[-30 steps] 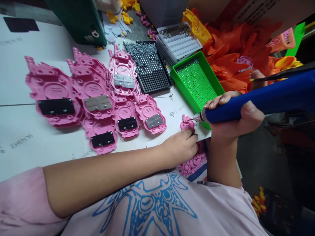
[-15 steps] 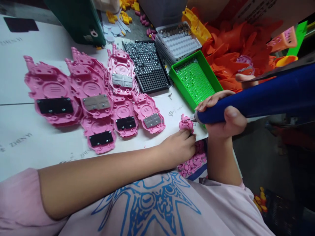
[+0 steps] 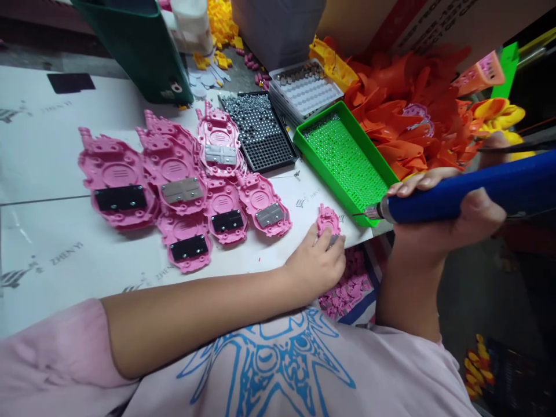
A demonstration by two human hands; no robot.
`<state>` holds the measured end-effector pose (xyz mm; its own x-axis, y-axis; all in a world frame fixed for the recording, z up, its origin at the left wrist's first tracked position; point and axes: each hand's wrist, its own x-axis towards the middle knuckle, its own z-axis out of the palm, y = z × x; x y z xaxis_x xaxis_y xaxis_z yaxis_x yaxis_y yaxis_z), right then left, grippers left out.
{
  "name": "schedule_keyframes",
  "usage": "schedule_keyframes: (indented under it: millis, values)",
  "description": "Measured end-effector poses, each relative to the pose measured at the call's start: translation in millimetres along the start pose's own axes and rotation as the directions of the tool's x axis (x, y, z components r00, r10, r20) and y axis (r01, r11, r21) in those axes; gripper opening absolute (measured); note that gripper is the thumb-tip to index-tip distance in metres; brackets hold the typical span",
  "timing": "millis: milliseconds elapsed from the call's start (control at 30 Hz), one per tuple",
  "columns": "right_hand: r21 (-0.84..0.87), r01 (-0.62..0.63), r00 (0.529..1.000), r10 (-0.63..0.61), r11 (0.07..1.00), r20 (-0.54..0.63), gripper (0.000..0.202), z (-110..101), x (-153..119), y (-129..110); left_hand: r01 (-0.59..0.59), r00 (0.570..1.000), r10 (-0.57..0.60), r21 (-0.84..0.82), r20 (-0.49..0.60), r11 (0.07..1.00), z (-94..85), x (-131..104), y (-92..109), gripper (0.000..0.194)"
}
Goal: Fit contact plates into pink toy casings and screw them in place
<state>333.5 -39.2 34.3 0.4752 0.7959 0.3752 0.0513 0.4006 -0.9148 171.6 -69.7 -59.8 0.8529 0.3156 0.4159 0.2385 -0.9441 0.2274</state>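
At left on the white tabletop (image 3: 43,231), overlapping pink shells (image 3: 115,172), partly covering one another. Then the left hand (image 3: 316,263), laid over the lower end of a pink casing (image 3: 328,219) near the tabletop's front edge; whether gripping or just pressing, cannot tell. Knobbed and stub-topped, with grey plate (image 3: 333,239) mostly hidden. Farther right, right hand (image 3: 454,229) wrapped round a blue power screwdriver (image 3: 434,200), bit apart from the casing, rear cut off.

Pale pink shirt (image 3: 391,376), blue spiky line print (image 3: 266,360).
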Motion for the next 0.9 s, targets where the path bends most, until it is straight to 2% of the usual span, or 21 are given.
schedule_keyframes:
  millis: [100,167,200,267,300,333,400,467,533,600,767,900]
  values:
    - [0.007,0.123,0.989,-0.123,0.992,0.079,0.022,-8.4,2.9,-6.8,-0.222,0.974,0.226,-0.137,0.011,0.965,-1.2,1.6,2.5,0.026]
    - [-0.012,0.141,0.988,-0.14,0.99,0.064,0.023,-11.4,3.1,-8.0,-0.258,0.965,0.261,-0.138,0.003,0.956,-9.9,4.9,3.8,0.027]
    - [-0.022,0.147,0.988,-0.146,0.989,0.05,0.024,-12.4,2.8,-8.0,-0.212,0.977,0.214,-0.094,0.008,0.973,-17.5,7.2,3.5,0.028]
    - [-0.045,0.147,0.989,-0.146,0.988,0.016,0.022,-13.6,2.0,-7.3,-0.034,0.999,0.033,0.037,0.028,0.999,-37.7,12.7,-0.5,0.029]
    - [-0.055,0.142,0.99,-0.143,0.988,-0.01,0.022,-14.0,1.9,-6.9,0.064,0.996,-0.07,0.095,0.062,0.993,-49.2,15.4,-4.3,0.03]
    - [-0.066,0.138,0.989,-0.141,0.988,-0.044,0.023,-14.5,2.2,-6.5,0.161,0.978,-0.178,0.146,0.112,0.976,-60.4,17.9,-9.2,0.032]
    - [-0.079,0.151,0.979,-0.16,0.985,-0.123,0.024,-15.7,4.6,-5.0,0.3,0.914,-0.351,0.243,0.206,0.922,-79.4,21.5,-20.5,0.039]
    - [-0.081,0.194,0.961,-0.206,0.978,-0.186,0.024,-17.5,9.6,-1.7,0.363,0.844,-0.449,0.305,0.294,0.881,-90.9,23.1,-30.7,0.046]
    - [-0.093,0.215,0.944,-0.232,0.972,-0.235,0.022,-20.0,16.2,4.2,0.366,0.806,-0.472,0.327,0.356,0.871,-95.3,23.0,-37.2,0.05]
    - [-0.114,0.198,0.934,-0.222,0.974,-0.279,0.022,-22.9,22.5,12.1,0.348,0.802,-0.461,0.33,0.379,0.877,-95.5,22.1,-39.5,0.05]
    - [-0.153,0.161,0.932,-0.201,0.975,-0.3,0.015,-28.4,29.4,29.0,0.355,0.829,-0.456,0.324,0.325,0.877,-90.8,19.2,-39.4,0.041]
    - [-0.136,0.097,0.944,-0.135,0.986,-0.301,0.014,-29.9,28.7,32.6,0.373,0.877,-0.433,0.274,0.21,0.887,-88.2,15.7,-42.1,0.032]
